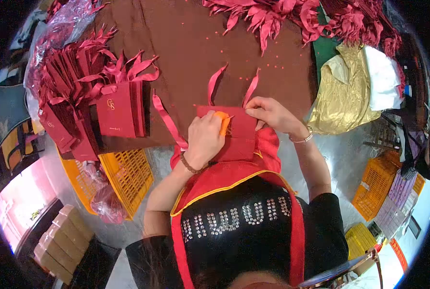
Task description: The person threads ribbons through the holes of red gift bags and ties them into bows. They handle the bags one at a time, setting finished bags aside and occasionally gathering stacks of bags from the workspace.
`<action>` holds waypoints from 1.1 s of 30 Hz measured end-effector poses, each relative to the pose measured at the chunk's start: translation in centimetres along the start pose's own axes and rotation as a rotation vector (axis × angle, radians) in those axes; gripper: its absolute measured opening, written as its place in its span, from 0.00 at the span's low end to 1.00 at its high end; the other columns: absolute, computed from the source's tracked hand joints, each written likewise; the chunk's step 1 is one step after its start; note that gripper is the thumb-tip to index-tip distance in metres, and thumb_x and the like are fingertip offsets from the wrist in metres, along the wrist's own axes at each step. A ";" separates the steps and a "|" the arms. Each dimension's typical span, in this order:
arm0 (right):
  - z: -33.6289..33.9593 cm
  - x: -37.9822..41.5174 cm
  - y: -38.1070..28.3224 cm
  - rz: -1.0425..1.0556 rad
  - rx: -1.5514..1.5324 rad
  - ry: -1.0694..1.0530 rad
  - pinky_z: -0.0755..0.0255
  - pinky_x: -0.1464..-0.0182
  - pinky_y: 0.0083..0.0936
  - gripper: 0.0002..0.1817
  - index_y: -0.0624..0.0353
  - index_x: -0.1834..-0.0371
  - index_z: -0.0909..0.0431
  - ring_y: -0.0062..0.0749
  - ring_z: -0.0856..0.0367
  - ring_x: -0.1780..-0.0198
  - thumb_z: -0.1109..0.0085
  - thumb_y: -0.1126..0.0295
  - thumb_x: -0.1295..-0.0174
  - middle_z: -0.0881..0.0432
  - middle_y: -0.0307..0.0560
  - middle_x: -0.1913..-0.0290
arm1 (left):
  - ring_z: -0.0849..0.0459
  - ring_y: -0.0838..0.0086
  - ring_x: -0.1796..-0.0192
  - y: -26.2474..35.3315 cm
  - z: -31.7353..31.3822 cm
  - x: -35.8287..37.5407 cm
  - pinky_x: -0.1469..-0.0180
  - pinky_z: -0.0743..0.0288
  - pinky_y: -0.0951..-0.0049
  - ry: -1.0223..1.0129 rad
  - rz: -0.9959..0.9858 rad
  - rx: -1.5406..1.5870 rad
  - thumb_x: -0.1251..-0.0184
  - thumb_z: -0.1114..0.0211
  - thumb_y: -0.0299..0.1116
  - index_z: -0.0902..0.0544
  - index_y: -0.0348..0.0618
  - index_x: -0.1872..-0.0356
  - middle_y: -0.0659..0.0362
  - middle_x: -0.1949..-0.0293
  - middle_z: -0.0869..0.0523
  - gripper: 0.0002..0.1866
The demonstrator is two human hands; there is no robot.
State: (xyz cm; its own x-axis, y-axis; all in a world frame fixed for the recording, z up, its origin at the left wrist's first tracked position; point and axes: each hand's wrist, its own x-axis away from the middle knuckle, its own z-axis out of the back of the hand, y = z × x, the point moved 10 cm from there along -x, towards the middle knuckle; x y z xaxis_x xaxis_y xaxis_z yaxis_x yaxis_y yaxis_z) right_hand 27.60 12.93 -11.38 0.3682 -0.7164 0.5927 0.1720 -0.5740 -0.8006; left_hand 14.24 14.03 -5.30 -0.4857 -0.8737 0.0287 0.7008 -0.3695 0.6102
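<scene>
A dark red paper gift bag (244, 147) with gold print lies across my lap at the table's near edge. Two red ribbon ends (217, 84) stand up from its far side. My left hand (206, 137) rests on the bag, closed round a small orange tool (222, 123) with a thin pointed tip; its exact kind is hidden by the fingers. My right hand (270, 115) pinches the bag's far right corner, beside the base of a ribbon. Another loose ribbon (169, 120) trails left of my left wrist.
Stacked red gift bags (121, 111) with ribbons stand at the table's left. More ribbons (268, 21) are heaped at the far right, near a gold plastic bag (342, 91). Small red scraps dot the brown tabletop (186, 58). Yellow crates (128, 176) stand below on both sides.
</scene>
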 end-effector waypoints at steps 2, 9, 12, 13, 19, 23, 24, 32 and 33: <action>-0.1 0.1 0.0 -0.022 -0.007 -0.007 0.30 0.73 0.14 0.13 0.64 0.58 0.27 0.18 0.23 0.76 0.47 0.64 0.37 0.27 0.37 0.69 | 0.23 0.54 0.70 -0.6 -0.2 0.2 0.67 0.30 0.60 -0.022 0.051 -0.015 0.41 0.42 0.30 0.21 0.42 0.65 0.52 0.69 0.21 0.06; -0.4 0.3 0.2 -0.022 -0.030 0.003 0.31 0.74 0.14 0.14 0.65 0.58 0.27 0.19 0.22 0.76 0.48 0.64 0.36 0.27 0.36 0.70 | 0.23 0.55 0.71 -0.1 -0.4 0.5 0.68 0.30 0.61 0.001 0.015 0.025 0.41 0.41 0.31 0.20 0.42 0.65 0.52 0.70 0.20 0.06; -0.5 0.5 -0.1 -0.012 -0.010 0.013 0.32 0.74 0.13 0.13 0.65 0.59 0.27 0.20 0.22 0.77 0.48 0.64 0.36 0.27 0.35 0.71 | 0.23 0.56 0.71 0.1 -0.6 0.9 0.68 0.30 0.62 -0.023 0.005 0.007 0.42 0.40 0.31 0.20 0.42 0.66 0.53 0.70 0.20 0.06; -0.5 0.5 -0.1 -0.005 -0.019 0.015 0.32 0.74 0.13 0.13 0.65 0.59 0.27 0.20 0.22 0.77 0.48 0.64 0.37 0.27 0.35 0.71 | 0.23 0.56 0.71 0.2 -0.7 1.0 0.68 0.30 0.62 -0.025 0.001 -0.015 0.43 0.40 0.31 0.20 0.42 0.66 0.53 0.70 0.20 0.06; -0.8 0.4 0.2 0.003 -0.019 0.023 0.32 0.75 0.12 0.13 0.65 0.59 0.26 0.20 0.23 0.77 0.47 0.64 0.37 0.29 0.35 0.71 | 0.23 0.57 0.73 0.5 -0.6 1.1 0.69 0.30 0.62 0.027 -0.019 0.016 0.44 0.39 0.31 0.20 0.41 0.68 0.53 0.71 0.20 0.06; -0.9 0.7 -0.1 0.003 -0.029 0.037 0.30 0.75 0.13 0.13 0.66 0.59 0.26 0.18 0.24 0.76 0.46 0.65 0.37 0.29 0.34 0.71 | 0.24 0.57 0.73 1.0 -0.6 0.9 0.69 0.31 0.63 0.023 -0.032 0.020 0.44 0.39 0.31 0.20 0.41 0.69 0.53 0.71 0.20 0.05; -0.9 0.6 0.0 0.003 -0.029 0.038 0.30 0.75 0.13 0.13 0.66 0.59 0.26 0.18 0.24 0.76 0.46 0.65 0.37 0.29 0.34 0.71 | 0.24 0.57 0.73 1.0 -0.6 0.8 0.69 0.31 0.63 0.023 -0.034 0.021 0.44 0.39 0.31 0.20 0.41 0.69 0.53 0.71 0.20 0.05; -1.3 0.8 -0.5 0.083 -0.024 0.043 0.26 0.72 0.14 0.13 0.68 0.61 0.25 0.18 0.24 0.73 0.47 0.66 0.37 0.28 0.39 0.67 | 0.23 0.55 0.73 1.0 -1.0 0.3 0.69 0.30 0.61 -0.003 -0.045 0.010 0.45 0.39 0.32 0.21 0.42 0.71 0.53 0.73 0.20 0.05; -1.3 0.8 -0.5 0.085 -0.024 0.042 0.26 0.72 0.14 0.13 0.68 0.61 0.25 0.18 0.24 0.73 0.47 0.66 0.37 0.28 0.39 0.67 | 0.23 0.55 0.73 1.1 -0.9 0.3 0.69 0.30 0.61 -0.003 -0.045 0.008 0.45 0.39 0.32 0.21 0.42 0.71 0.53 0.73 0.20 0.05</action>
State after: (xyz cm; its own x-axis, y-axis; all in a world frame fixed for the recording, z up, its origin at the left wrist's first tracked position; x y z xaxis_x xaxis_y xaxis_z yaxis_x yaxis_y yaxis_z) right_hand 26.60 12.07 -10.41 0.3413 -0.7785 0.5267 0.1195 -0.5199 -0.8458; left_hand 15.36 13.08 -5.27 -0.5184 -0.8551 0.0033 0.6736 -0.4060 0.6176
